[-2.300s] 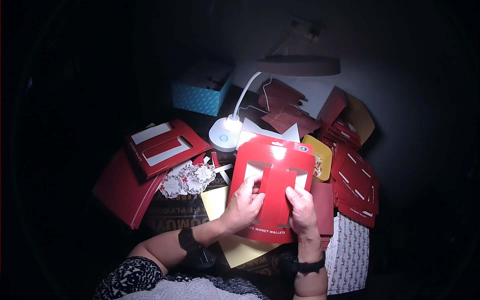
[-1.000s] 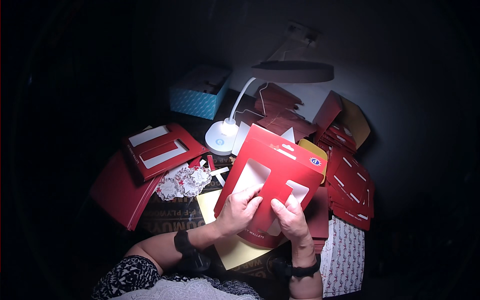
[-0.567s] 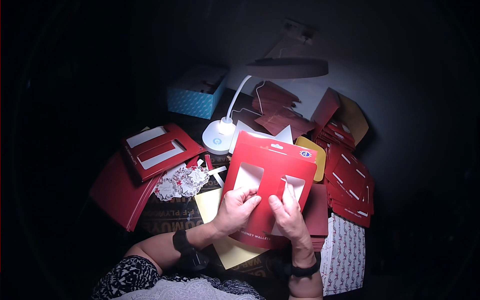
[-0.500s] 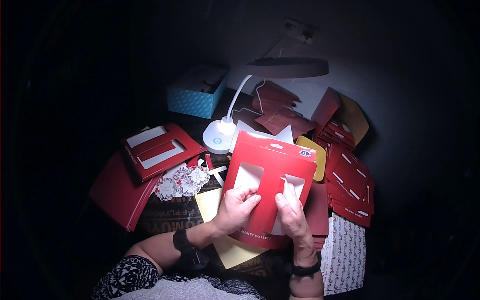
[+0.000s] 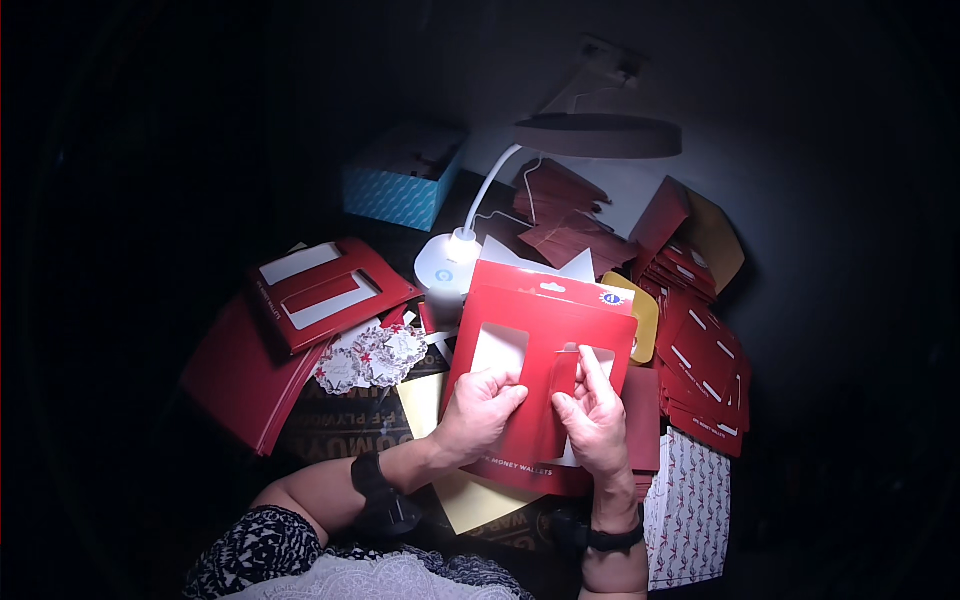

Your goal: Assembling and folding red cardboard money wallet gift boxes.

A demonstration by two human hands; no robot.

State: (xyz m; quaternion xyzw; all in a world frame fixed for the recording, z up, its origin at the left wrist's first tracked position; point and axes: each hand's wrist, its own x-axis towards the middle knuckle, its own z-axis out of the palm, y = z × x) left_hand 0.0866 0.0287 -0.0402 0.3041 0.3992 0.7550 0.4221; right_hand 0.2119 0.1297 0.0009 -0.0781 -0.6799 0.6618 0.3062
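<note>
In front of me is a red windowed card packet [image 5: 535, 385] with a hang hole at its top and two tall cut-out windows. White shows through the left window. My left hand [image 5: 483, 405] is closed on the packet at that window's lower end, its fingertips out of sight. At the right window, my right hand [image 5: 596, 412] pinches a narrow red card flap [image 5: 565, 385] along the opening. I cannot tell whether the flap is still joined to the packet. A yellow sheet [image 5: 475, 503] lies beneath, and white card points [image 5: 530, 262] stick up behind.
A desk lamp [image 5: 446, 268] stands behind the packet. On the left, another red packet [image 5: 330, 290] rests over red sheets [image 5: 235, 375], beside floral tags [image 5: 372, 357]. Right are red wallets [image 5: 705, 375] and patterned sheets [image 5: 690, 520]. A blue box [image 5: 395, 195] sits far back.
The red flap at the right window has swung outward and shows more, with my right fingers now higher along it. My left hand keeps its grip. The whole view has shifted slightly.
</note>
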